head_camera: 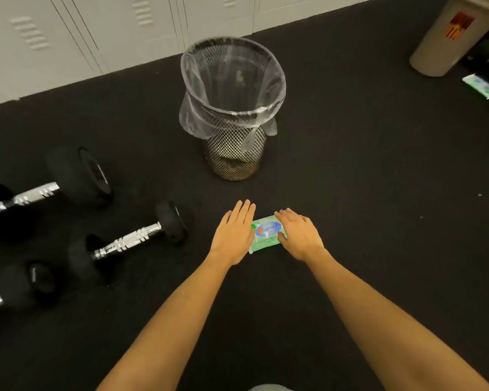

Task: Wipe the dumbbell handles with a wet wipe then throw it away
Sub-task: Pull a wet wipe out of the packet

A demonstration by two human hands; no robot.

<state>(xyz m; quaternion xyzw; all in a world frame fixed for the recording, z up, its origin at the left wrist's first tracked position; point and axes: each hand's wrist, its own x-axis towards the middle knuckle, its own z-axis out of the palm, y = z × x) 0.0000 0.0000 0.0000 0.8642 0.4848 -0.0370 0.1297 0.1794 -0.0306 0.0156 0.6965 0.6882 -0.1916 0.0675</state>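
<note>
With both hands flat and open, gripping nothing, the left hand (233, 234) should pin the green wet-wipe pack (266, 234) lying between the palms while the right hand (299, 235) peels the blue flap (268, 229); dumbbells (133, 238) wait leftward.

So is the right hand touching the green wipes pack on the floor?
Touching. In the head view the right hand lies over the pack's right end, its thumb pressed against the green wipes pack; no gap shows between them.
</note>
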